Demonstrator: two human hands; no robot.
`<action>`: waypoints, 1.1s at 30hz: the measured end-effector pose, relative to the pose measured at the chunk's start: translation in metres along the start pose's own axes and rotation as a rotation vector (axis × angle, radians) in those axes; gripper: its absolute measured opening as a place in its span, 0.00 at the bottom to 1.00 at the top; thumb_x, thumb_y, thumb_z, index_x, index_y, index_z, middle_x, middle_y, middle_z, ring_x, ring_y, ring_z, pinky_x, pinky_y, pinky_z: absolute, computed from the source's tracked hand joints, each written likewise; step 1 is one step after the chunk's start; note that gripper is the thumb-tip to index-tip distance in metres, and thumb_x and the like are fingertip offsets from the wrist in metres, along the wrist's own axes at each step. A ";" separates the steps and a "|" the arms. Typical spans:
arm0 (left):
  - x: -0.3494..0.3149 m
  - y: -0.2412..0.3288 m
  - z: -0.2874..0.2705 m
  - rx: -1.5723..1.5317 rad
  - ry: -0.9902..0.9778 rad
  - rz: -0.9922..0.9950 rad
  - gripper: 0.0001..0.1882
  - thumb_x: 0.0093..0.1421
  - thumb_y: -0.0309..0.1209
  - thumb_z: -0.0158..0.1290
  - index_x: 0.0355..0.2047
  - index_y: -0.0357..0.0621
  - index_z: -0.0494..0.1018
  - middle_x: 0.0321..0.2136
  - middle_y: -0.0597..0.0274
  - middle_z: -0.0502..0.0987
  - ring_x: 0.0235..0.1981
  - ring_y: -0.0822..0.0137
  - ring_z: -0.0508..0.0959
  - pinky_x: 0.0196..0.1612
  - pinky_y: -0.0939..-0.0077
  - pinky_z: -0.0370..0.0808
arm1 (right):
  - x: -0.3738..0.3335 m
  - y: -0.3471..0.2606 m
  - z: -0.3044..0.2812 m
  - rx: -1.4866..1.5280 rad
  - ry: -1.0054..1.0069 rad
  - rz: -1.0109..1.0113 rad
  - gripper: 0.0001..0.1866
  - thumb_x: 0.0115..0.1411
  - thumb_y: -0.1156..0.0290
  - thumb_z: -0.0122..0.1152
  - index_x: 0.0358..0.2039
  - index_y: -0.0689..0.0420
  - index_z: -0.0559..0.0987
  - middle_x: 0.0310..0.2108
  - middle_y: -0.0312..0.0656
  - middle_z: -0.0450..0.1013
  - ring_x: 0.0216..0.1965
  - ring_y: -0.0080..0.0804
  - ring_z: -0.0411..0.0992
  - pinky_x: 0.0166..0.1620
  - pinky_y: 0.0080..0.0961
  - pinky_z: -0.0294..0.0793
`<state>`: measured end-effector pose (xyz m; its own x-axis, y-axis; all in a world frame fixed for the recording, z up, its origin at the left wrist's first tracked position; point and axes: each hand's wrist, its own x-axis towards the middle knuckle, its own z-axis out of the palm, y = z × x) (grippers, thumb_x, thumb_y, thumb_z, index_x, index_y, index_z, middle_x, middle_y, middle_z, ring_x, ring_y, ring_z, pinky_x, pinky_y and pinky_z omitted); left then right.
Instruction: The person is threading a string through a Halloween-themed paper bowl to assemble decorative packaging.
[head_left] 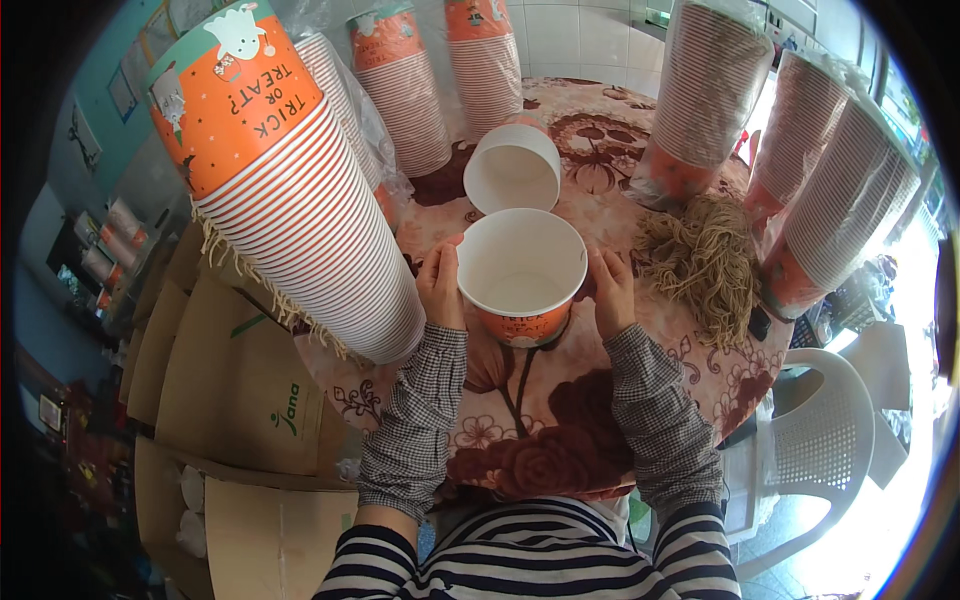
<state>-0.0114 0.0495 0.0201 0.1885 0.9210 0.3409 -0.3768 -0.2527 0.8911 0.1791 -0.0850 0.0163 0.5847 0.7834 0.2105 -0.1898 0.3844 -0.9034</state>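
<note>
Orange paper cup (522, 270), white inside, open end up, sits on the desk (520, 420) between both hands. Left hand (440, 285) is flat against its left wall, fingers up by the rim; right hand (612, 290) is pressed to the right wall the same way. Both hands grasp the cup from the sides, not clenched.

Count: 2 loose cups. The second cup (514, 168) is just behind the held one, tipped so its white inside faces the camera. 7 tall nested cup stacks ring the desk: the big stack (300, 200) leans in at left, close to the left hand; three more at the back, three at right, several in clear plastic sleeves. 1 pile of tan string (700, 262) lies right of the right hand. Cardboard boxes (235, 420) sit lower left; a white plastic chair (820, 440) lower right.
</note>
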 end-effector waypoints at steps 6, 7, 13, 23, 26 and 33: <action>0.002 0.002 -0.001 -0.010 -0.028 0.032 0.15 0.67 0.33 0.47 0.45 0.35 0.75 0.35 0.67 0.76 0.32 0.78 0.72 0.37 0.85 0.70 | 0.016 0.057 -0.020 -0.296 0.096 -0.012 0.12 0.65 0.64 0.55 0.36 0.61 0.78 0.24 0.34 0.73 0.21 0.20 0.70 0.25 0.17 0.70; 0.003 0.000 -0.007 -0.008 -0.032 0.035 0.15 0.67 0.33 0.47 0.45 0.35 0.75 0.35 0.67 0.76 0.32 0.78 0.72 0.37 0.85 0.70 | 0.019 0.064 -0.026 -0.368 0.057 0.033 0.13 0.65 0.63 0.54 0.39 0.61 0.78 0.26 0.35 0.75 0.23 0.21 0.71 0.27 0.18 0.71; 0.002 0.008 -0.029 -0.082 -0.032 -0.001 0.14 0.67 0.31 0.47 0.45 0.34 0.74 0.37 0.64 0.77 0.34 0.76 0.74 0.39 0.84 0.71 | 0.002 0.014 -0.003 -0.397 -0.150 0.333 0.17 0.64 0.58 0.53 0.39 0.61 0.78 0.30 0.36 0.74 0.21 0.23 0.69 0.25 0.22 0.70; -0.002 0.015 -0.029 0.084 0.035 0.104 0.14 0.68 0.33 0.46 0.45 0.34 0.74 0.38 0.63 0.77 0.37 0.74 0.74 0.42 0.80 0.71 | 0.020 0.032 -0.041 0.405 -0.264 0.569 0.06 0.64 0.67 0.57 0.35 0.56 0.74 0.25 0.31 0.69 0.21 0.18 0.64 0.26 0.18 0.67; -0.016 0.037 -0.018 0.322 0.068 0.359 0.13 0.67 0.32 0.48 0.44 0.35 0.74 0.38 0.62 0.76 0.37 0.73 0.74 0.42 0.79 0.71 | 0.013 0.006 -0.025 0.469 -0.217 0.369 0.05 0.65 0.69 0.55 0.35 0.57 0.73 0.24 0.31 0.69 0.22 0.19 0.66 0.26 0.18 0.69; -0.027 0.065 0.010 0.505 -0.102 0.496 0.09 0.64 0.28 0.51 0.42 0.38 0.75 0.35 0.63 0.75 0.32 0.73 0.74 0.33 0.81 0.72 | 0.003 0.001 -0.012 0.270 -0.102 0.112 0.05 0.64 0.70 0.57 0.36 0.57 0.72 0.26 0.33 0.70 0.23 0.20 0.70 0.27 0.19 0.73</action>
<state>-0.0319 0.0052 0.0722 0.1968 0.6360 0.7462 0.0215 -0.7637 0.6453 0.1900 -0.0878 0.0119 0.4685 0.8682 0.1636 -0.4592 0.3975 -0.7945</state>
